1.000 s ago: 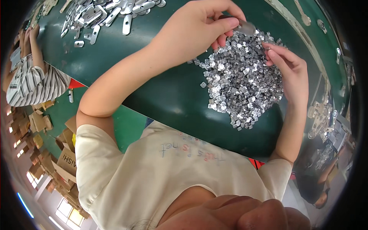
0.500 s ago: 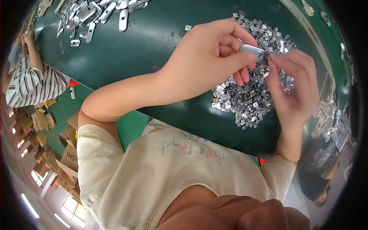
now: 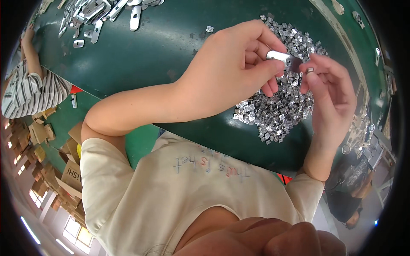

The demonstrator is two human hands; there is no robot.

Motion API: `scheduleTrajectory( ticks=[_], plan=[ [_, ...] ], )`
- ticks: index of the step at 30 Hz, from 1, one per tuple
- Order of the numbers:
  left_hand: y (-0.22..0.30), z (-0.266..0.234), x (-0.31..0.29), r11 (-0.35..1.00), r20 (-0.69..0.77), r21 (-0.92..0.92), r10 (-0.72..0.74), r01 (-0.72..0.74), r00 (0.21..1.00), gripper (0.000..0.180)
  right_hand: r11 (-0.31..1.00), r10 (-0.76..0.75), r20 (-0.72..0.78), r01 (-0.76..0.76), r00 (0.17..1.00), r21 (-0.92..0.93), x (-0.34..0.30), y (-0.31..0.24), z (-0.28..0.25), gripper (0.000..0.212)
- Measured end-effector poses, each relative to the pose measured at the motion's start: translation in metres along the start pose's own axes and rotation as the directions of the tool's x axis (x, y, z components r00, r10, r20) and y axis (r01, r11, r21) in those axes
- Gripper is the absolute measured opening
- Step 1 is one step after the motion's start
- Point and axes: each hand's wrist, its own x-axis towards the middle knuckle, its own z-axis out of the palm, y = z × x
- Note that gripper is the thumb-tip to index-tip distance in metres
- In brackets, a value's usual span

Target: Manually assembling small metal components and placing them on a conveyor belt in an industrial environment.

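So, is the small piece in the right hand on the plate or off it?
Off it: the right hand pinches the small piece between thumb and finger, apart from the plate, which the left hand holds.

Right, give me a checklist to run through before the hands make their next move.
1. Left hand has the metal plate: ok, pinched by thumb and fingers.
2. Right hand has a small metal piece: ok, held at the thumb tip.
3. Pile of small pieces close by: ok, just beneath the hands.
4. Stray piece with the pile: not ok, it lies apart on the green table.
5. Plate's underside unmarked: cannot tell, hidden.
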Motion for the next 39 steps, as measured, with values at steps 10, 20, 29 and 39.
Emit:
scheduleTrajectory(
  ticks=[10,20,29,39],
  plan=[
    [0.001,-0.001,0.002,1.0,0.034,-0.016,-0.005,0.005,0.999,0.017,0.995,0.016,0.044,-0.02,0.999,0.095,0.0,0.005,-0.006,0.014],
    [0.0,0.002,-0.004,1.0,0.07,0.014,-0.022,0.021,0.997,0.016,0.435,-0.645,0.314,0.672,0.697,-0.599,0.002,0.012,-0.004,0.027],
    [0.007,-0.003,-0.003,0.998,0.081,0.044,0.035,-0.038,0.996,0.014,0.188,-0.593,0.478,0.688,0.648,-0.7,-0.004,-0.002,0.0,0.031],
    [-0.001,-0.024,0.008,0.999,0.047,-0.035,-0.03,0.031,0.998,0.023,0.658,-0.417,0.152,0.413,0.896,-0.63,0.103,0.0,0.003,0.017]
  ],
)
